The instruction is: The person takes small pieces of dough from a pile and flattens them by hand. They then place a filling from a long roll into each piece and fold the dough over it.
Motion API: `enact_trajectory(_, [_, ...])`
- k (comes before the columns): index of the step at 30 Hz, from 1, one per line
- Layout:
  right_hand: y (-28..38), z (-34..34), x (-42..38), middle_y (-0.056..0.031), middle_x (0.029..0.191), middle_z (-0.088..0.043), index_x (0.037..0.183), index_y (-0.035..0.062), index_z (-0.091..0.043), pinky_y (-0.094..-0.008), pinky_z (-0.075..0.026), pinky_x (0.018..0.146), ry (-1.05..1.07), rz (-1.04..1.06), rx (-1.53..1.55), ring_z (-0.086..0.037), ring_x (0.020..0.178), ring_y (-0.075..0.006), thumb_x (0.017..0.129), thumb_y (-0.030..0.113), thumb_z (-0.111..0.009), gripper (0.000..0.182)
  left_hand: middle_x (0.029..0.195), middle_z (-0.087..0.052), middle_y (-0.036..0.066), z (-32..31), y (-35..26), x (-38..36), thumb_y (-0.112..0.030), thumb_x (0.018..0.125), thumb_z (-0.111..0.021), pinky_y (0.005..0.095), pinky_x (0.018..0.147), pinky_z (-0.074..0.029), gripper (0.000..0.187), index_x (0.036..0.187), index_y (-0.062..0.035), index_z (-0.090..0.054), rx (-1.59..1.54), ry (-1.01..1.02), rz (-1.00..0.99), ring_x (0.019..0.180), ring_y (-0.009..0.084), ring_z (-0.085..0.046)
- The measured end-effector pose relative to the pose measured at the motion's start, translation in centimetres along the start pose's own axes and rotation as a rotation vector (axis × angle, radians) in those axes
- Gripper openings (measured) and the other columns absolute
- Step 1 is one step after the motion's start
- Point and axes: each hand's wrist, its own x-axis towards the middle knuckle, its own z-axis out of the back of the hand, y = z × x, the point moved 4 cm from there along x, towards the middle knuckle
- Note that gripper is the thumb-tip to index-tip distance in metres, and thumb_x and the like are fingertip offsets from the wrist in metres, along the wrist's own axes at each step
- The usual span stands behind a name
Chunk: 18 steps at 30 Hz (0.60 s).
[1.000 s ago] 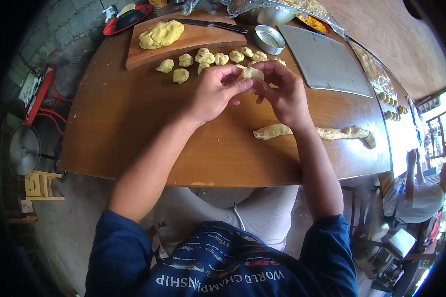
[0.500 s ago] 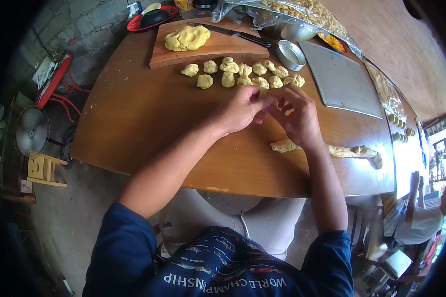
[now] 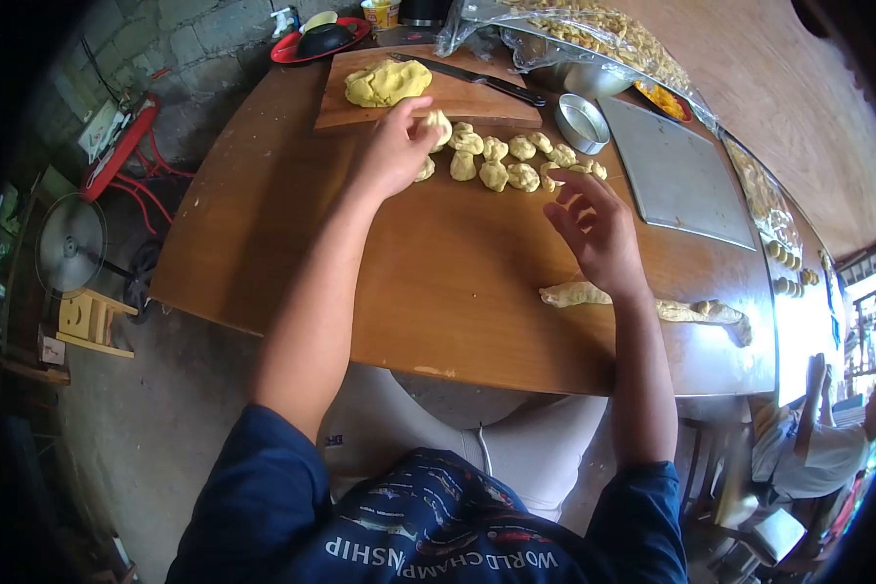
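My left hand (image 3: 395, 151) is over the left end of the rows of yellow dough pieces (image 3: 523, 177), its fingers closed around a small dough piece (image 3: 440, 127). Its palm and fingers hide part of the rows there. On the other side, my right hand (image 3: 599, 222) hovers above the table with fingers loosely curled and apart, nothing visible in them. Beneath my right forearm lies a long floury dough strip (image 3: 689, 310), partly covered by the arm. A large dough lump (image 3: 387, 84) rests on the wooden board (image 3: 336, 114), just beyond my left hand.
A black-handled knife (image 3: 496, 86) lies on the board. To the right are a round metal tin (image 3: 582, 124) and a flat metal tray (image 3: 679, 175). Plastic-covered food (image 3: 594, 29) stands at the back. Another person (image 3: 822, 438) sits at far right.
My hands, together over the table before, have separated. The left moved left and away from me to the end of the dough rows; the right moved slightly right and its fingers opened.
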Motion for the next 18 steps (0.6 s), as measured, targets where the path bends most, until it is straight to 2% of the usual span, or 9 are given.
enact_trajectory(1, [-0.1,0.2,0.0,-0.0069,0.098,-0.068,0.130,0.0067,-0.071,-0.0335,-0.057,0.072,0.000,-0.022,0.017,-0.066,0.079,-0.0174,0.094,0.010,-0.080,0.036,0.128,-0.075,0.012,0.4,-0.8,-0.2,-0.016,0.108,-0.064,0.0328,0.098,-0.054,0.029,0.134,-0.0045,-0.070,0.082,0.111,0.137,0.111,0.0187,-0.070])
enact_trajectory(2, [-0.2,0.4,-0.1,-0.0068,0.096,-0.070,0.128,0.0062,-0.072,-0.0336,-0.057,0.073,0.000,-0.045,0.035,-0.067,0.080,-0.0173,0.096,0.011,-0.079,0.033,0.128,-0.075,0.012,0.5,-0.3,0.1,-0.016,0.108,-0.064,0.0328,0.098,-0.054,0.029,0.134,-0.0045,-0.070,0.083,0.110,0.136,0.111,0.0187,-0.070])
enact_trajectory(4, [-0.4,0.9,-0.2,-0.0069,0.095,-0.071,0.126,0.0060,-0.073,-0.0329,-0.057,0.072,0.031,-0.069,0.025,-0.068,0.080,-0.0173,0.096,0.011,-0.078,0.031,0.106,-0.080,0.008,2.1,0.3,1.2,-0.017,0.103,-0.068,0.0361,0.085,-0.058,0.026,0.125,-0.0049,-0.074,0.110,-0.130,-0.055,0.089,0.0191,-0.074])
enact_trajectory(6, [-1.5,1.7,-0.4,-0.0070,0.094,-0.072,0.124,0.0057,-0.074,-0.0322,-0.057,0.072,0.052,-0.101,0.011,-0.069,0.080,-0.0173,0.097,0.010,-0.077,0.028,0.109,-0.081,0.006,2.7,0.6,1.7,-0.014,0.102,-0.067,0.0339,0.082,-0.058,0.023,0.122,-0.0062,-0.076,0.008,-0.142,0.017,0.088,0.0156,-0.072])
enact_trajectory(8, [-3.0,1.3,-0.9,-0.0081,0.100,-0.073,0.121,0.0063,-0.075,-0.0343,-0.058,0.079,0.392,-0.097,0.063,-0.070,0.088,-0.0196,0.093,0.019,-0.083,0.031,0.109,-0.081,0.005,3.4,0.3,1.7,-0.012,0.102,-0.067,0.0317,0.080,-0.057,0.021,0.119,-0.0071,-0.077,-0.011,-0.220,-0.052,0.085,0.0126,-0.070])
enact_trajectory(13, [-2.5,3.1,-3.8,-0.0077,0.108,-0.072,0.111,0.0081,-0.075,-0.0381,-0.052,0.094,0.699,-0.195,-0.087,-0.067,0.103,-0.0225,0.080,0.038,-0.093,0.046,0.110,-0.081,0.005,2.9,-0.4,1.4,-0.013,0.102,-0.068,0.0312,0.080,-0.057,0.020,0.118,-0.0063,-0.078,-0.030,-0.218,-0.040,0.084,0.0124,-0.069])
enact_trajectory(15, [-3.1,3.4,-4.3,-0.0058,0.110,-0.072,0.107,0.0094,-0.075,-0.0388,-0.049,0.100,0.725,-0.217,-0.099,-0.065,0.107,-0.0221,0.076,0.044,-0.096,0.051,0.107,-0.080,0.005,0.5,-1.7,0.3,-0.014,0.102,-0.068,0.0313,0.080,-0.056,0.019,0.117,-0.0055,-0.077,-0.167,-0.044,-0.079,0.084,0.0123,-0.068])
enact_trajectory(16, [-3.2,3.4,-4.4,-0.0052,0.105,-0.072,0.108,0.0096,-0.075,-0.0388,-0.050,0.096,0.745,-0.159,-0.145,-0.066,0.103,-0.0227,0.077,0.043,-0.095,0.050,0.110,-0.075,0.005,-1.1,-2.6,-0.6,-0.016,0.107,-0.065,0.0260,0.091,-0.053,0.021,0.121,-0.0032,-0.074,-0.197,0.128,-0.127,0.099,0.0102,-0.068])
enact_trajectory(18, [-3.3,3.5,-4.4,-0.0046,0.100,-0.072,0.109,0.0098,-0.074,-0.0389,-0.052,0.092,0.762,-0.114,-0.194,-0.067,0.099,-0.0234,0.079,0.041,-0.095,0.048,0.109,-0.070,0.003,-4.9,-5.4,-4.0,-0.024,0.105,-0.070,0.0287,0.084,-0.055,0.038,0.138,-0.0076,-0.064,-0.213,0.503,-0.044,0.096,0.0113,-0.067])
